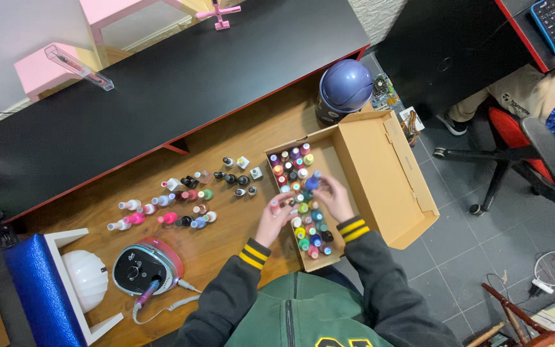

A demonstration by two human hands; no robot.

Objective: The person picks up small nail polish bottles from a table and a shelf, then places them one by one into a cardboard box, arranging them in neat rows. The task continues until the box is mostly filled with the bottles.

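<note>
Right hand [335, 196] has its fingers pinched round a blue polish bottle [313, 182], held just above the rows in the cardboard box [380, 167]. Left hand [276, 215] grips a pink bottle [275, 207] beside them. Looks like mid-sorting; next move needs a free slot.

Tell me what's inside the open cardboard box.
The cardboard box holds rows of small coloured bottles along one side. Both hands cover some; the right hand holds a blue one. The remainder looks bare.
</note>
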